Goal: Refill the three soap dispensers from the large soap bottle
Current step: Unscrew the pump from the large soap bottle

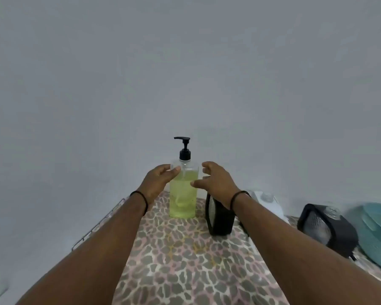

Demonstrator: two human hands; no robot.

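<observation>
A tall clear bottle (182, 194) of yellow-green soap with a black pump top stands upright at the far end of the leopard-print surface (185, 260). My left hand (157, 181) touches its left shoulder with thumb and fingertips. My right hand (216, 183) hovers just to the bottle's right, fingers spread and loosely curved, holding nothing. A black dispenser (219, 216) stands under my right wrist. A second black dispenser (326, 227) sits further right. A white one (266, 200) is partly hidden behind my right arm.
A teal bowl (376, 234) lies at the right edge. A wire rack edge (99, 223) runs along the left side of the surface. A plain grey wall fills the background.
</observation>
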